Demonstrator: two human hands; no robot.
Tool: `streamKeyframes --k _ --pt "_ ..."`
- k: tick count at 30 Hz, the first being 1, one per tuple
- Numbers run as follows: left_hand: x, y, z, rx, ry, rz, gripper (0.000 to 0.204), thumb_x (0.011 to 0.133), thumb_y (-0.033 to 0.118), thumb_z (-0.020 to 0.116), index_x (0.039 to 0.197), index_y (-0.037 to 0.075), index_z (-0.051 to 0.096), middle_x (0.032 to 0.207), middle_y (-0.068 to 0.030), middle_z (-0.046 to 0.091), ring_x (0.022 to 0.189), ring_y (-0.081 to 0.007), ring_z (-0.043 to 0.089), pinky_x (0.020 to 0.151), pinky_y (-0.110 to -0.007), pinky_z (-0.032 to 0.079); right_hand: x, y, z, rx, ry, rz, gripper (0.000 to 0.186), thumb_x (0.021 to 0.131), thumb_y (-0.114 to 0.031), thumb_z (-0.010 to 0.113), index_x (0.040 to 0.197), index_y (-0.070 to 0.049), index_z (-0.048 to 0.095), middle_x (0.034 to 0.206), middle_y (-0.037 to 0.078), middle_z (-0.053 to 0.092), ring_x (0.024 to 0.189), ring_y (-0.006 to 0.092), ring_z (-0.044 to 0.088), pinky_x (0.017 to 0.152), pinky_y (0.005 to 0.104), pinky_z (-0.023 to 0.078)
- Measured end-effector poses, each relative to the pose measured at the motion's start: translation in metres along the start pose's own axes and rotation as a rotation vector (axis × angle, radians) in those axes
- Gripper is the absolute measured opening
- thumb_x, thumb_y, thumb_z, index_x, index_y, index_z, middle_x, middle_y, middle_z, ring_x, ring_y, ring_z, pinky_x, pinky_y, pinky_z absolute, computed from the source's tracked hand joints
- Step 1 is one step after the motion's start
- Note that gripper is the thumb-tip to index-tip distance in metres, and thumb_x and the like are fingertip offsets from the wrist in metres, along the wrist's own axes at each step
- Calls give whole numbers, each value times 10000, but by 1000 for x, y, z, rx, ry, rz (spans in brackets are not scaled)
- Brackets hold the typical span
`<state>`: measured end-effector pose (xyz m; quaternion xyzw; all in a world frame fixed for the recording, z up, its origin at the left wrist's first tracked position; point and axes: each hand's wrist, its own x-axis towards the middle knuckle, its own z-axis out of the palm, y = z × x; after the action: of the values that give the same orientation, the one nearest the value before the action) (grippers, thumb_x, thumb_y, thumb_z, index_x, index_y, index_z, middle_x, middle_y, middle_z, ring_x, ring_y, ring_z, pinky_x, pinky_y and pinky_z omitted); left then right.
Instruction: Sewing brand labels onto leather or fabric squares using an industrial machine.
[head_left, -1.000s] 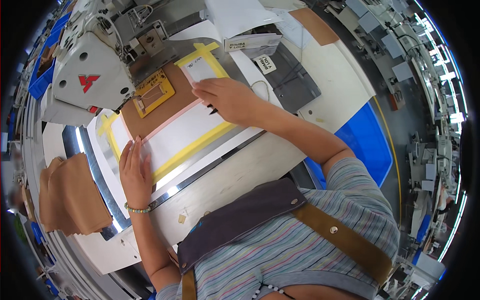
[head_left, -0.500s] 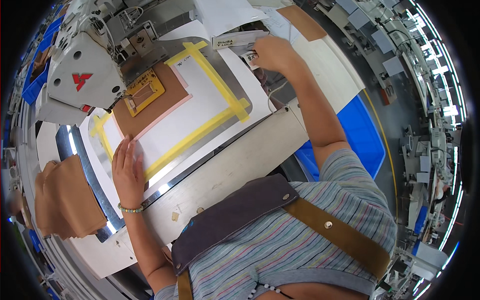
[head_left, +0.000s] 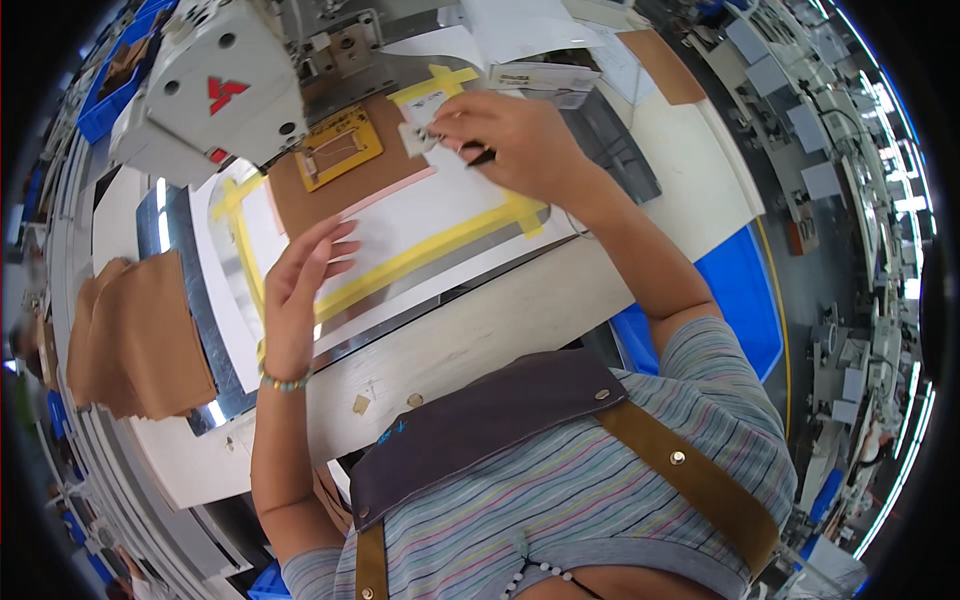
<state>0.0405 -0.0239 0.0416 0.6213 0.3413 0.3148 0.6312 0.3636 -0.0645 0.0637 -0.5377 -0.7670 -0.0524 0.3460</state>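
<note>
Across the lower centre of the frame, I register a grey-blue knit shirt (head_left: 490, 480) with thin multicoloured stripes, short sleeves and a plain grey neckband (head_left: 640, 553). Over it sits a dark purple-grey apron bib (head_left: 470, 425), blue-marked near its left end. Two brown straps (head_left: 715, 490) carry round metal snaps (head_left: 677, 458). Lower centre: a white-bead necklace (head_left: 545, 568) on dark cord. Left of centre: a multicoloured bead bracelet (head_left: 285, 383), worn at the left hand (head_left: 305, 270).
</note>
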Motion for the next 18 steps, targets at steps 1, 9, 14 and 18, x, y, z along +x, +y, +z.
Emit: streamKeyframes --k 1,9,14,18 --pt "7 3 9 -93 -11 -76 458 1125 288 499 1429 -44 586 1340 -182 692 1160 -226 698 1004 -330 542 2 -14 10 -8 3 -99 300 825 -41 772 1114 -120 773 1167 17 736 957 238 736 788 328 604" --pt "22 -21 9 -290 30 -163 326 1102 162 558 1328 -53 653 1211 -147 741 1095 -232 751 908 -276 620 9 -47 56 158 -86 -138 438 805 -2 763 1228 -111 738 1227 29 727 966 204 731 778 330 599" --pt "24 -23 0 -250 69 -199 298 1101 151 563 1316 -28 666 1221 -134 741 1109 -241 747 909 -283 622 31 -39 56 517 -252 342 180 968 -128 728 1118 -51 789 1061 68 756 883 138 681 790 278 541" --pt "27 -24 -3 -146 33 -185 314 1095 146 572 1317 -50 673 1161 -127 757 1030 -201 761 890 -270 618 42 -37 65 650 -494 423 232 930 -200 783 1105 -48 789 988 50 753 890 126 669 791 273 525"
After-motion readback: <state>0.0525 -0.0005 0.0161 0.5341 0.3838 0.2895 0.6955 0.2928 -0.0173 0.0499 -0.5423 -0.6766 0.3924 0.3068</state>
